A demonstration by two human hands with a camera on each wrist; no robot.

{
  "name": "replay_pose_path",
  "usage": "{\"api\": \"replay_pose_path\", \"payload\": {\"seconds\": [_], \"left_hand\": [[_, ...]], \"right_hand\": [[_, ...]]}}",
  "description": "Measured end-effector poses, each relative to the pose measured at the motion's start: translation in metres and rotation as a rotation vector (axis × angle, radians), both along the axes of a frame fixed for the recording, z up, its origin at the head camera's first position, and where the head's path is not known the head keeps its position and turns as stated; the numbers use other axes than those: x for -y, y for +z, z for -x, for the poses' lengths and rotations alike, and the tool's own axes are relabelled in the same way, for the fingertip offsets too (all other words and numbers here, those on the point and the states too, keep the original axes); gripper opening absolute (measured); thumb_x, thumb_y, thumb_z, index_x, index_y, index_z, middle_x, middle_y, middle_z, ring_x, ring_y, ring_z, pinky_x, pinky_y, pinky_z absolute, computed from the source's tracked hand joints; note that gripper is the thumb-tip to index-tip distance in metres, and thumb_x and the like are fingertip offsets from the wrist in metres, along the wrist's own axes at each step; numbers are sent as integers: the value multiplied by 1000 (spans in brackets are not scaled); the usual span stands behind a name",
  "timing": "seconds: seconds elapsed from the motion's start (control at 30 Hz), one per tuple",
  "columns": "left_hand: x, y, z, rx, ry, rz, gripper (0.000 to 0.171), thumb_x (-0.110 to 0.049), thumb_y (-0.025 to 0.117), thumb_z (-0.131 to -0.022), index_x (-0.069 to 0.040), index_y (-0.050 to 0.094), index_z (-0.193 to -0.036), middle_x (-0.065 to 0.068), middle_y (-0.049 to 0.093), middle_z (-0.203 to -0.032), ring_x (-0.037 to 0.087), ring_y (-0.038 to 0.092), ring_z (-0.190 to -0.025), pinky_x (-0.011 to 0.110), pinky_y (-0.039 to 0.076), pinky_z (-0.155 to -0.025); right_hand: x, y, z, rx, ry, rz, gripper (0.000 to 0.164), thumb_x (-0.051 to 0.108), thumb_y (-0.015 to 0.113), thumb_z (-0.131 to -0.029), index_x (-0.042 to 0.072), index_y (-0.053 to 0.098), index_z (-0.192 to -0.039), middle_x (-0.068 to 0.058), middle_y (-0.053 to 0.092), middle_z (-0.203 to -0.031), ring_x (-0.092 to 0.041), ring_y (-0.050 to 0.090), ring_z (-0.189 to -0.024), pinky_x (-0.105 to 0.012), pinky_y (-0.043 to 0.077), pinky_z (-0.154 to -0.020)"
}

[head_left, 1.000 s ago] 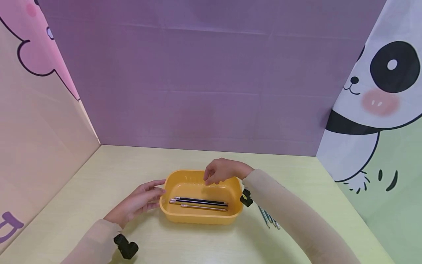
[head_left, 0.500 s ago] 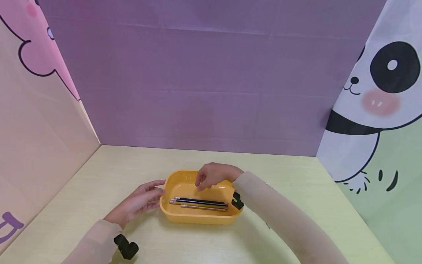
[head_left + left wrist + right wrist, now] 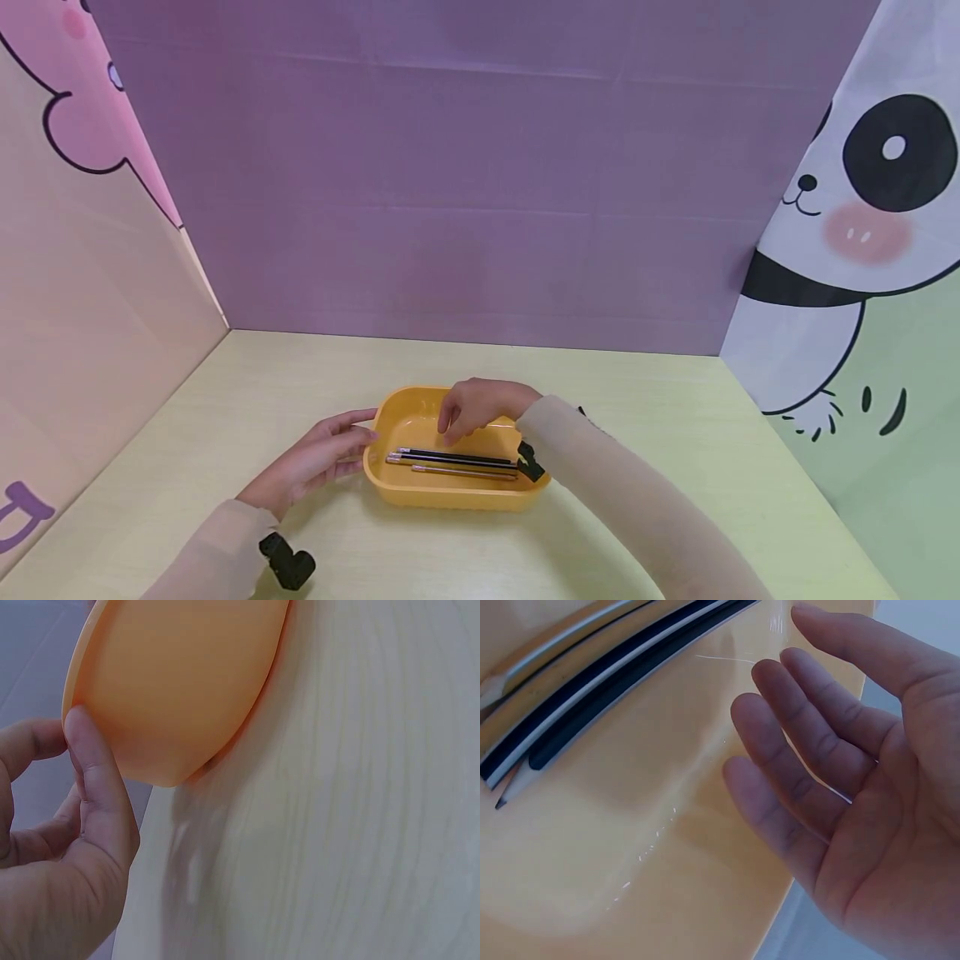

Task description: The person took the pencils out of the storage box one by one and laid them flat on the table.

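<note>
A yellow plastic tray sits mid-table with several black and gold pencils lying lengthwise in it. My left hand is at its left end, thumb and forefinger pinching the rim, as the left wrist view shows the thumb against the outer wall. Above the tray's far side hovers my right hand. Seen up close in the right wrist view, its fingers are loosely bent and hold nothing. The black pencils lie apart from them, one with its sharpened point showing.
The light wooden table meets a purple panel at the back. Patterned side panels stand left and right, the right one with a panda print. Small black devices are strapped to both wrists.
My right hand has moved left and slightly nearer over the tray. Its sleeve now covers the greenish pencils seen on the table at right earlier. The left hand and tray have stayed put.
</note>
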State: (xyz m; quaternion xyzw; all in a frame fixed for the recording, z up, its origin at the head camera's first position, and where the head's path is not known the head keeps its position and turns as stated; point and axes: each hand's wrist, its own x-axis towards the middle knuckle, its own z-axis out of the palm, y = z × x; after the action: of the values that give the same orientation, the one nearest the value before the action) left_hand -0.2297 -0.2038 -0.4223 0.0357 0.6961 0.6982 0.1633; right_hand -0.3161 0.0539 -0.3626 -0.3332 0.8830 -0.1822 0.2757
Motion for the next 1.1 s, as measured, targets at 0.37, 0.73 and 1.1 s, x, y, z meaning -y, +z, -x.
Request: {"api": "replay_pose_path", "payload": {"seconds": [0.37, 0.73, 1.1], "left_hand": [[-1, 0, 0, 5, -1, -4, 68, -15, 61, -99, 7, 26, -153, 13, 63, -113, 21, 67, -95, 30, 58, -81], [-1, 1, 0, 7, -1, 0, 68, -15, 61, -99, 6, 25, -153, 13, 63, -113, 20, 66, -95, 29, 58, -82], [-1, 1, -1, -1, -1, 11, 67, -15, 60, -100, 6, 26, -153, 14, 63, -114, 21, 66, -96, 30, 58, -82]], "right_hand": [[4, -10, -1, 25, 42, -43, 17, 20, 80, -86, 12, 75, -100, 9, 66, -85, -6, 52, -72, -22, 46, -65], [7, -19, -1, 5, 39, -65, 16, 20, 82, -85, 10, 76, -97, 10, 64, -80, -5, 52, -72, -18, 45, -69], [10, -21, -3, 63, 8, -71, 7, 13, 79, -87, 9, 73, -88, 8, 56, -68, -4, 47, -60, -16, 40, -57]]}}
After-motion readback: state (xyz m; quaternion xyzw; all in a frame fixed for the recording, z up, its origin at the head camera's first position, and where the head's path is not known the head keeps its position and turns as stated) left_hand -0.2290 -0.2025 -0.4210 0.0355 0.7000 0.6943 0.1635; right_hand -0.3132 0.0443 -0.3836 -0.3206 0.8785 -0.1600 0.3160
